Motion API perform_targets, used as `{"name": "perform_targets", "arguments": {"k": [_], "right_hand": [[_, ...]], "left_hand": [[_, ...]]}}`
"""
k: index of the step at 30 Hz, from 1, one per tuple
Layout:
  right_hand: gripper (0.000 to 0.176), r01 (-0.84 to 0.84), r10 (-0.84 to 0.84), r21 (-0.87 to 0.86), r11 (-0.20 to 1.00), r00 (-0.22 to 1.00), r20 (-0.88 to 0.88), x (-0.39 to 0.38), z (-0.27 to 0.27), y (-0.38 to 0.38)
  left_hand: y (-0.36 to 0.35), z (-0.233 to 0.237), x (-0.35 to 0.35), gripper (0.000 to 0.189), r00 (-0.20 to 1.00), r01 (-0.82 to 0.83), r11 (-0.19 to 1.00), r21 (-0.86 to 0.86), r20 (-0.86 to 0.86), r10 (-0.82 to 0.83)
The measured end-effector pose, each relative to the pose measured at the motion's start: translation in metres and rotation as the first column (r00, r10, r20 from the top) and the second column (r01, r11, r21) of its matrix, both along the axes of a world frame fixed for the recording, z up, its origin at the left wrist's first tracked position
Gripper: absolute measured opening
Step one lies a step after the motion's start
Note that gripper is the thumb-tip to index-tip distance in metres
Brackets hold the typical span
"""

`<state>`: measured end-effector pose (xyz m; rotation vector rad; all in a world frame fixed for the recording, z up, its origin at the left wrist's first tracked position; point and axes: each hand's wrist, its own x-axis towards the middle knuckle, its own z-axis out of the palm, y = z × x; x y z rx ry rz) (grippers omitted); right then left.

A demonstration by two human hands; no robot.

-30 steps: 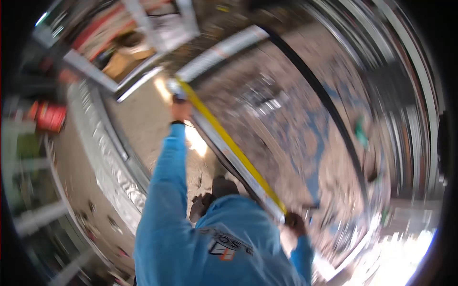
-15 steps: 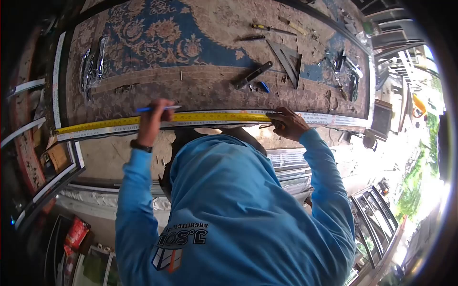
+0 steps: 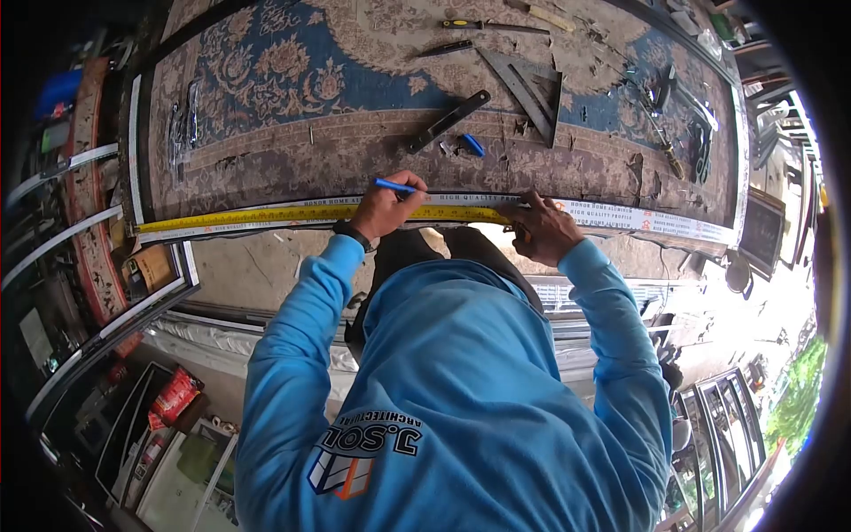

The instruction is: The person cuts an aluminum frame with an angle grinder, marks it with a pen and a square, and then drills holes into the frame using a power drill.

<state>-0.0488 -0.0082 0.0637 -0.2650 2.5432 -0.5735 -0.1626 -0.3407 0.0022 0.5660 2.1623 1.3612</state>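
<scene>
A yellow tape measure (image 3: 284, 216) lies stretched along a long aluminium profile (image 3: 612, 215) wrapped in printed white film. My left hand (image 3: 386, 213), with a dark band on its wrist, grips a blue pen (image 3: 394, 184) over the profile's middle, its tip pointing right. Close by on the right, my right hand (image 3: 542, 230) is closed around the tape measure's case, which its fingers mostly hide. The tape's far end reaches the left corner of the frame.
A patterned carpet (image 3: 292, 97) covers the work surface. On it lie a metal set square (image 3: 523, 93), a black bar-shaped tool (image 3: 449, 121), a blue marker cap (image 3: 473, 144), a yellow-handled file (image 3: 496, 27) and pliers (image 3: 700, 152). More frames (image 3: 722, 417) stand at lower right.
My left hand has slid right along the tape with the pen, coming near my right hand. My right hand still holds the tape case. The whole view has shifted a little.
</scene>
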Motion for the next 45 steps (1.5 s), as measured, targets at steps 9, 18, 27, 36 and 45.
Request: {"name": "perform_targets", "arguments": {"k": [9,18,27,36,45], "right_hand": [[0.061,-0.034,0.033,0.016,0.999,0.998,0.048,-0.003,-0.004,0.003],[0.063,-0.048,0.042,0.065,0.997,0.995,0.086,-0.009,0.011,-0.006],[0.065,-0.033,0.028,0.057,0.998,0.995,0.096,-0.01,0.009,-0.006],[0.061,-0.028,0.026,0.029,0.999,0.999,0.043,-0.008,0.003,-0.005],[0.06,-0.033,0.03,0.033,0.999,0.997,0.075,-0.01,0.004,-0.005]], "left_hand": [[-0.031,-0.002,-0.016,0.018,0.992,-0.091,0.995,-0.038,0.083,0.094],[-0.052,0.003,-0.014,0.018,0.995,-0.031,0.994,-0.107,0.095,0.041],[-0.047,0.004,-0.014,0.018,0.994,0.042,0.987,-0.158,0.111,-0.025],[-0.047,-0.003,-0.014,0.018,0.999,0.025,0.994,-0.106,0.034,-0.022],[-0.047,-0.002,-0.011,0.018,0.999,-0.006,0.996,-0.087,0.031,0.008]]}}
